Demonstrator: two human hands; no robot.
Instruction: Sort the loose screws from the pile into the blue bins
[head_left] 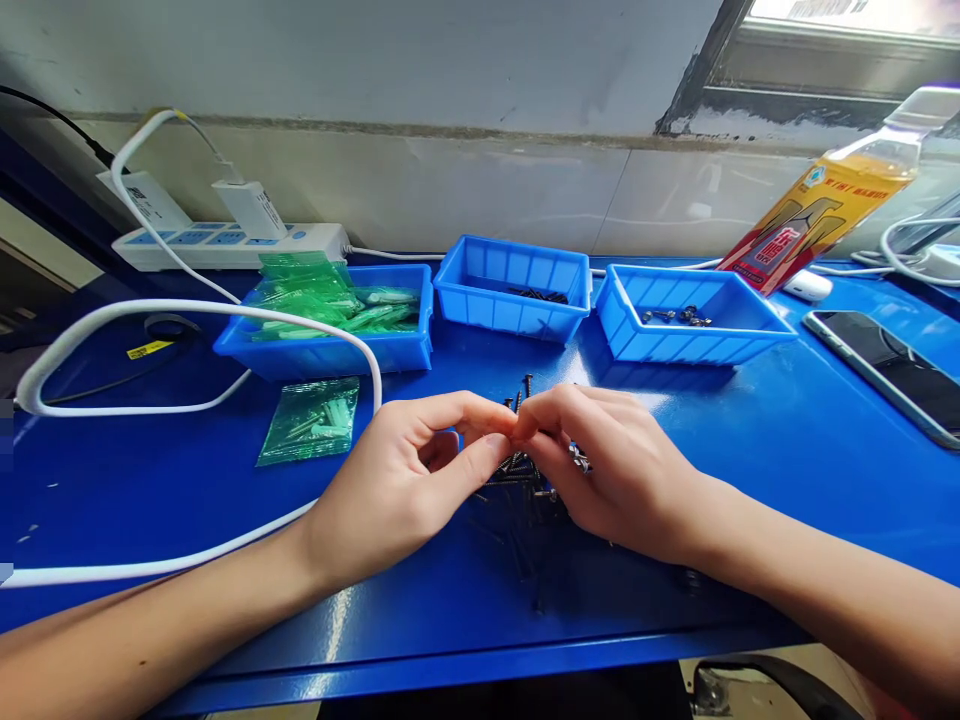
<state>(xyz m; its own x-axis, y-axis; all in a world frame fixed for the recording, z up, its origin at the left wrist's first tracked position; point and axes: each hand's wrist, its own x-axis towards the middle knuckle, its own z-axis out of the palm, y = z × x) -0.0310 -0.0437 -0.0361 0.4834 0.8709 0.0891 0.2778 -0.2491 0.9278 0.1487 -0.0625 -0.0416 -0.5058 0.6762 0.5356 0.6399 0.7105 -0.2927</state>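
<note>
Both hands meet over a loose pile of dark screws (514,470) on the blue table (225,520). My left hand (420,480) is closed, its thumb and forefinger pinched together. Against its fingertips are those of my right hand (615,460), also pinched; anything between them is too small to make out. Shiny metal pieces (580,457) show beside the right fingers. To the left lies a green-tinted plastic bag (311,422) with pale plugs and screws inside.
Three blue bins stand behind: green bags in the left (382,354), dark screws in the middle (517,310), small metal parts in the right (697,346). A white cable (180,308) loops at left. A tilted bottle (825,200) and phone (885,365) are at right.
</note>
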